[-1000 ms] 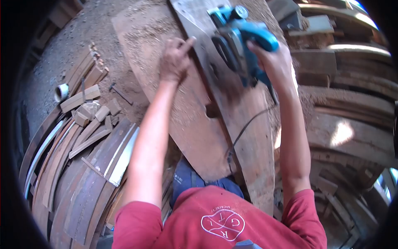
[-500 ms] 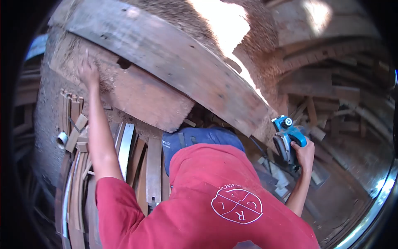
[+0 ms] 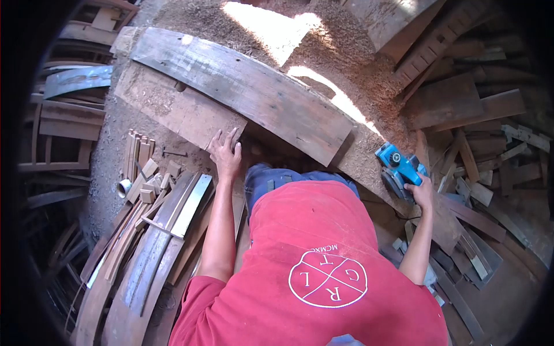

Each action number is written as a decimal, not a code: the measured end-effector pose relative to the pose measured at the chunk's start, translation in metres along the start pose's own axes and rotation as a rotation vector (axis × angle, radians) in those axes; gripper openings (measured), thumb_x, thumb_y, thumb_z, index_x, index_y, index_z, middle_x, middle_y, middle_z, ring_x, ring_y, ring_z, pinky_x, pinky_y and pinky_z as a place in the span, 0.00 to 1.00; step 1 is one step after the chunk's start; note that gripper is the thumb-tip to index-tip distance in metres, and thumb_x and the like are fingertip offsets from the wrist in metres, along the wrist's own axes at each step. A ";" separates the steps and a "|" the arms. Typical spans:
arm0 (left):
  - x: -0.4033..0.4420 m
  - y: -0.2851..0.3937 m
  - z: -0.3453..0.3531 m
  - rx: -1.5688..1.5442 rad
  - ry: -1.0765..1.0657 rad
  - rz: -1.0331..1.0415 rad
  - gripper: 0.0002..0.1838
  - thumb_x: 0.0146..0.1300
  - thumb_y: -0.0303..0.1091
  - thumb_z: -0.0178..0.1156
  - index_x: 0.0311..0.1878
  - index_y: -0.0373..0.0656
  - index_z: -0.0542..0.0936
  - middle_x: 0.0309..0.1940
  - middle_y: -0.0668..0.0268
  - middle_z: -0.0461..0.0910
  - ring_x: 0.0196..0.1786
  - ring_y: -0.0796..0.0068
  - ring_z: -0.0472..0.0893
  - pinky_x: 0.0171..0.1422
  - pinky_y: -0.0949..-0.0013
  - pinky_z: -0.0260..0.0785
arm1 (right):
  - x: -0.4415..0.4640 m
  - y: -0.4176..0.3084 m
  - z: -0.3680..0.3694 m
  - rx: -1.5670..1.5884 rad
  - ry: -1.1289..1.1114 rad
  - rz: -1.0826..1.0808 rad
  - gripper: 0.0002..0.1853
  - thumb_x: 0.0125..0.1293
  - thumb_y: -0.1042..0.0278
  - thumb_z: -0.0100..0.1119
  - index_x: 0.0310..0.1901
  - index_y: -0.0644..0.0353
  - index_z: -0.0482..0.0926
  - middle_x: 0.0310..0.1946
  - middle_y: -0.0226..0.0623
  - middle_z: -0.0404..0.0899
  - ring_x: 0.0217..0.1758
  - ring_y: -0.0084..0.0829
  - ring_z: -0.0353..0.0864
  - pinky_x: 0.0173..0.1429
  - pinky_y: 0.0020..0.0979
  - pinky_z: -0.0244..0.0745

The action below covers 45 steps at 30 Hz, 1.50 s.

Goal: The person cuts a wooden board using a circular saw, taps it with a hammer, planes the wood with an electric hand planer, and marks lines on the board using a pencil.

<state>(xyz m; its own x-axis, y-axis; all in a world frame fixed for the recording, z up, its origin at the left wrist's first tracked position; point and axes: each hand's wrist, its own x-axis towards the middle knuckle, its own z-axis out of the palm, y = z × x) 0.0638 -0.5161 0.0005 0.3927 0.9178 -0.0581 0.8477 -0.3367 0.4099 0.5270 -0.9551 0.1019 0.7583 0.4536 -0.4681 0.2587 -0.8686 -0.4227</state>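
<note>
My right hand is wrapped round the handle of a blue electric hand planer, at the right end of the sawdust-covered workbench. Whether the planer rests on the bench or hangs just above it, I cannot tell. My left hand has its fingers spread at the near right end of a flat brown board, seemingly touching its edge. Beyond that board a long, wide plank with a weathered face lies diagonally, partly overlapping it. Its right end is nearest to the planer.
Sawdust heaps cover the far side, with bright sunlit patches. Curved planks and strips are stacked at my left, beside a white pipe piece. Loose offcuts and boards lie to the right.
My left hand has come back from the far left part of the brown board to its near right end. The planer has turned slightly in my right hand, and the view has shifted.
</note>
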 end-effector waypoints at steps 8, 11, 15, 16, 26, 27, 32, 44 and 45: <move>-0.047 -0.037 -0.012 0.025 -0.055 -0.218 0.25 0.69 0.43 0.67 0.70 0.65 0.82 0.75 0.53 0.67 0.79 0.45 0.61 0.82 0.42 0.57 | 0.025 -0.010 0.016 0.064 -0.062 -0.170 0.18 0.51 0.73 0.76 0.46 0.65 0.87 0.28 0.36 0.85 0.31 0.29 0.83 0.42 0.34 0.76; -0.076 -0.045 -0.008 0.061 -0.103 -0.273 0.24 0.69 0.46 0.66 0.68 0.65 0.82 0.75 0.52 0.68 0.78 0.44 0.62 0.81 0.40 0.57 | 0.033 -0.008 0.025 0.105 -0.085 -0.163 0.17 0.52 0.73 0.76 0.45 0.64 0.88 0.27 0.33 0.84 0.29 0.26 0.82 0.39 0.33 0.75; -0.120 -0.066 0.000 0.089 -0.195 -0.401 0.23 0.71 0.48 0.65 0.69 0.69 0.81 0.76 0.53 0.67 0.79 0.43 0.61 0.81 0.39 0.58 | 0.039 -0.002 0.029 0.126 -0.109 -0.162 0.19 0.50 0.70 0.77 0.46 0.62 0.89 0.32 0.42 0.88 0.36 0.36 0.87 0.48 0.39 0.79; -0.134 -0.073 0.004 0.087 -0.247 -0.457 0.23 0.71 0.49 0.65 0.69 0.70 0.81 0.76 0.53 0.66 0.80 0.43 0.60 0.81 0.39 0.59 | 0.041 0.002 0.031 0.127 -0.099 -0.181 0.18 0.51 0.73 0.76 0.46 0.63 0.88 0.29 0.36 0.85 0.31 0.30 0.83 0.41 0.35 0.76; -0.282 -0.143 0.058 -0.038 -0.566 -0.813 0.24 0.69 0.53 0.61 0.66 0.63 0.85 0.71 0.52 0.78 0.81 0.47 0.65 0.88 0.39 0.40 | 0.042 -0.040 0.002 -0.178 -0.169 -0.307 0.28 0.53 0.62 0.81 0.55 0.62 0.84 0.49 0.48 0.86 0.52 0.45 0.87 0.59 0.44 0.80; -0.289 -0.146 0.064 -0.050 -0.613 -0.839 0.25 0.68 0.53 0.61 0.67 0.63 0.85 0.73 0.53 0.77 0.82 0.47 0.64 0.89 0.39 0.39 | 0.037 -0.051 0.001 -0.293 -0.034 -0.410 0.31 0.54 0.59 0.82 0.57 0.62 0.83 0.50 0.47 0.85 0.54 0.45 0.86 0.60 0.44 0.80; -0.299 -0.141 0.073 -0.093 -0.586 -0.843 0.25 0.70 0.53 0.60 0.69 0.62 0.83 0.72 0.54 0.78 0.82 0.49 0.64 0.89 0.39 0.38 | 0.038 -0.123 0.055 0.018 0.109 -0.435 0.26 0.61 0.59 0.78 0.57 0.61 0.81 0.51 0.48 0.82 0.54 0.45 0.84 0.60 0.42 0.79; -0.276 -0.199 0.062 -0.134 -0.240 -0.854 0.20 0.73 0.51 0.62 0.64 0.62 0.86 0.65 0.54 0.82 0.77 0.54 0.69 0.85 0.43 0.47 | -0.008 -0.292 0.205 -0.231 0.078 -0.665 0.33 0.62 0.56 0.77 0.67 0.56 0.79 0.59 0.50 0.77 0.66 0.54 0.74 0.71 0.51 0.71; -0.275 -0.210 0.059 -0.134 -0.326 -0.888 0.21 0.72 0.53 0.62 0.65 0.62 0.86 0.65 0.54 0.82 0.77 0.53 0.69 0.85 0.43 0.47 | -0.009 -0.309 0.221 -0.248 0.095 -0.710 0.35 0.62 0.55 0.77 0.69 0.56 0.78 0.60 0.51 0.77 0.66 0.54 0.74 0.71 0.51 0.70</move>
<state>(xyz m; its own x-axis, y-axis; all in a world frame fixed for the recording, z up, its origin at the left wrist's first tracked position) -0.2012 -0.7101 -0.1233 -0.2771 0.7161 -0.6406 0.8440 0.5001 0.1940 0.3082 -0.6466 0.0654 0.4049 0.9113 -0.0748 0.8227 -0.3987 -0.4051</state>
